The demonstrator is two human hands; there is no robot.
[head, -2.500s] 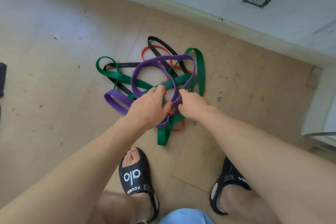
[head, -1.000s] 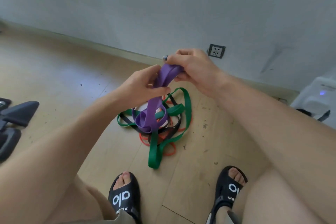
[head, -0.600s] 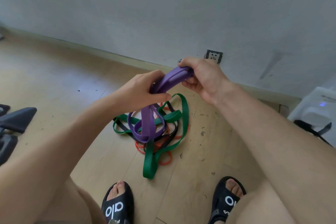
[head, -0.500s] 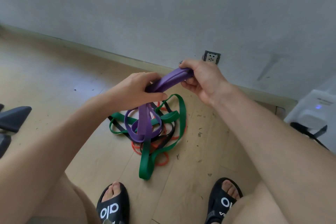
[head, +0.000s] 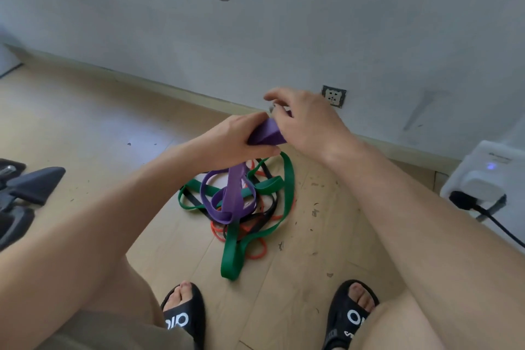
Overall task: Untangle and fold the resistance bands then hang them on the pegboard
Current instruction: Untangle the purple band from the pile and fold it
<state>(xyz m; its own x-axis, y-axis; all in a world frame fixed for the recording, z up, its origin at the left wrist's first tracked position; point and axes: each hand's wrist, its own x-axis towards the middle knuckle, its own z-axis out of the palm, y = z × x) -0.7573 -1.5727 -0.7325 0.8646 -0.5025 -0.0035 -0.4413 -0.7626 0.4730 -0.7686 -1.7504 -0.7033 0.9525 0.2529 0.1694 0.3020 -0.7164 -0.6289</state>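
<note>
I've got the purple band bunched in a fold at chest height over the floor: left hand has its fingers curled round the folded end, right hand is over the other end with fingers bent, but whether it actually pinches the band I cannot tell, the contact is hidden. The band's tail drops down into the pile below, where its lower loop lies across the green band, with black and orange bands tangled under it. My read: flat rubbery strap, light, floppy, stretchy and a bit grippy, so it will snag on the others rather than slide free; best held at the stacked fold, flat between thumb and fingers, and fed out slowly. Readable text: "alo" on the left slide; right slide print only partly legible
</note>
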